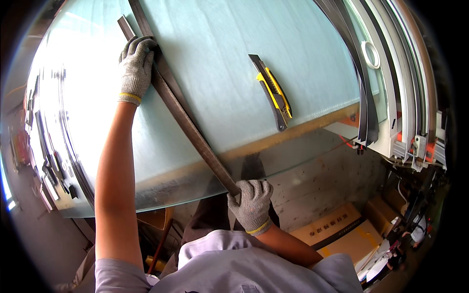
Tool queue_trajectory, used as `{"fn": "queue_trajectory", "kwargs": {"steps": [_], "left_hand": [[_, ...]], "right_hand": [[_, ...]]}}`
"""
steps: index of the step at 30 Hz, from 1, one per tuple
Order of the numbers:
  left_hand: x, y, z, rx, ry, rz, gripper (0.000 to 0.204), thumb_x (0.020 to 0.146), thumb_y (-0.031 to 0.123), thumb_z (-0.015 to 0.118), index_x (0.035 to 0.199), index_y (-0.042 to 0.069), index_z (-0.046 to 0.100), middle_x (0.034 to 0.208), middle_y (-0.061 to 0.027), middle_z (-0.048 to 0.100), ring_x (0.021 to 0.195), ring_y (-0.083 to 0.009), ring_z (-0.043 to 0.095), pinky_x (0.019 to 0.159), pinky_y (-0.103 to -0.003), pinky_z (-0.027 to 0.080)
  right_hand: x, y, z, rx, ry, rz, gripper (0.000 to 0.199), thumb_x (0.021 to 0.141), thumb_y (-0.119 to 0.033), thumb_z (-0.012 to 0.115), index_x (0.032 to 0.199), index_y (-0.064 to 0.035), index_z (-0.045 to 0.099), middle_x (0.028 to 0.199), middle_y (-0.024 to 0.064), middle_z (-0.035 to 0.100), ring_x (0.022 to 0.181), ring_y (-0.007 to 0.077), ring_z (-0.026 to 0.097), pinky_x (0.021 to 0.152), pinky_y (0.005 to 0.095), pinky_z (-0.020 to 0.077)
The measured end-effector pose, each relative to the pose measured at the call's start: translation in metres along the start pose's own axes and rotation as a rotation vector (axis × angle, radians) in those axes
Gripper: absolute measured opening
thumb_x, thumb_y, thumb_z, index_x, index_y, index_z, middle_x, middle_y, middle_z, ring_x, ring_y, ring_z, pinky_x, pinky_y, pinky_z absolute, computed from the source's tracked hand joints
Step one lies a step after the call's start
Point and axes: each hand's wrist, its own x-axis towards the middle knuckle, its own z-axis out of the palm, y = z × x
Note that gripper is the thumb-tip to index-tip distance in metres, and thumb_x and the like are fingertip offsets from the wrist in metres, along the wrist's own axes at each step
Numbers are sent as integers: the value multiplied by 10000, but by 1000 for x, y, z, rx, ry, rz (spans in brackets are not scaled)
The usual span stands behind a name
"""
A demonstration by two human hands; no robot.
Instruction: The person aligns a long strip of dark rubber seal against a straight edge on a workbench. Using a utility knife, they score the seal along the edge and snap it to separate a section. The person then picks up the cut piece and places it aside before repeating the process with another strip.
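Note:
A long dark strip [188, 126], flat and narrow, runs slantwise over the glass tabletop [220, 93] and past its front edge. My right hand [251, 205], in a grey knitted glove, grips its near end just off the glass. Farther up, my left hand [136, 68], gloved alike, has its fingers curled over the strip. A short piece with a pale face [126, 28] sticks out beyond those fingers; its other end is hidden beneath the glove. To the right lies a yellow and black utility knife [273, 95], its blade extended and pointing away from me.
Several dark strips [359, 73] hang over the right side of the tabletop, near a white ring [370, 54] and white frame profiles [391, 93]. More thin strips and small tools [51, 166] lie at the left. A cardboard box [342, 227] sits below, at the right.

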Motion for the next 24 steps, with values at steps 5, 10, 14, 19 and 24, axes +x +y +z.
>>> {"fn": "queue_trajectory", "kwargs": {"steps": [5, 10, 14, 19, 24], "left_hand": [[0, 0, 1, 0, 27, -8, 236, 975, 189, 594, 1192, 137, 671, 1324, -77, 643, 1345, -351, 507, 1151, -501, 372], [1, 3, -2, -18, 25, -13, 233, 966, 184, 602, 1183, 137, 674, 1316, -80, 644, 1342, -355, 507, 1144, -507, 372], [1, 4, -1, -10, 25, -24, 232, 962, 181, 606, 1180, 134, 673, 1312, -81, 645, 1343, -357, 505, 1143, -507, 369], [0, 2, -1, -16, 32, -20, 233, 960, 176, 606, 1181, 136, 671, 1321, -79, 637, 1352, -358, 494, 1150, -508, 355], [0, 3, 1, -39, 11, -43, 234, 958, 176, 608, 1181, 135, 665, 1328, -86, 629, 1355, -364, 488, 1147, -508, 350]], "right_hand": [[-1, 0, 0, -16, 3, -7, 433, 699, -202, 830, 1052, -120, 594, 982, 62, 582, 911, 312, 573, 895, 494, 422], [1, 0, 0, -39, 8, -17, 468, 685, -241, 842, 1076, -128, 611, 950, 61, 575, 918, 310, 568, 838, 500, 448], [3, -1, -3, -48, -13, -19, 463, 700, -249, 843, 1080, -125, 610, 962, 66, 575, 937, 317, 563, 846, 502, 447], [4, -1, -8, -33, -57, -27, 462, 724, -267, 841, 1092, -120, 604, 974, 76, 573, 950, 328, 552, 845, 513, 439], [6, -2, -11, -46, -88, -57, 446, 755, -266, 818, 1105, -108, 590, 980, 91, 563, 944, 334, 545, 842, 513, 431]]}}
